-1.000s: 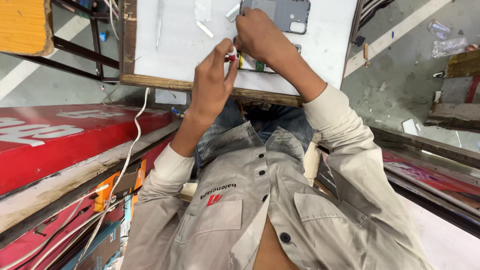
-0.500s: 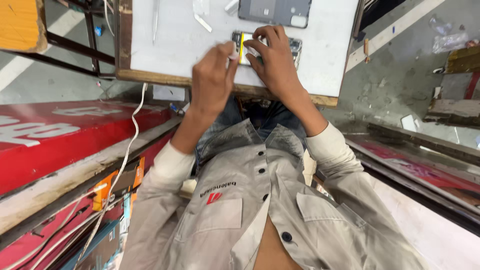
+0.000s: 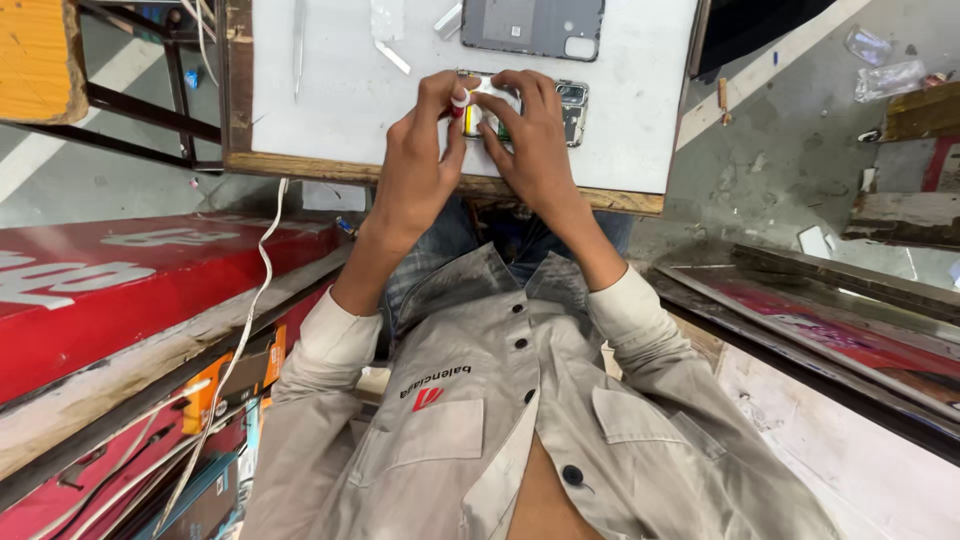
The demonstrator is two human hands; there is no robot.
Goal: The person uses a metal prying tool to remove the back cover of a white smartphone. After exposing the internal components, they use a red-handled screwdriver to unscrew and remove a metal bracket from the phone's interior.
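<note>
An opened phone (image 3: pixel 572 104) with its insides showing lies on a white table top (image 3: pixel 330 110), near the front edge. My left hand (image 3: pixel 415 170) pinches a small white tube with a red tip (image 3: pixel 460 100) against the phone's left end, beside a yellow part (image 3: pixel 470 122). My right hand (image 3: pixel 537 145) lies curled over the phone's middle and holds it down. Most of the phone is hidden under my fingers.
A grey phone back cover (image 3: pixel 532 25) lies behind the phone. Metal tweezers (image 3: pixel 299 40) and a small white strip (image 3: pixel 392 57) lie at the left. A red board (image 3: pixel 120 290) and a white cable (image 3: pixel 250 330) are beside my left arm, a concrete floor (image 3: pixel 800 130) at the right.
Both hands have come down from above the table onto the phone. The tube's tip now touches the phone's left end.
</note>
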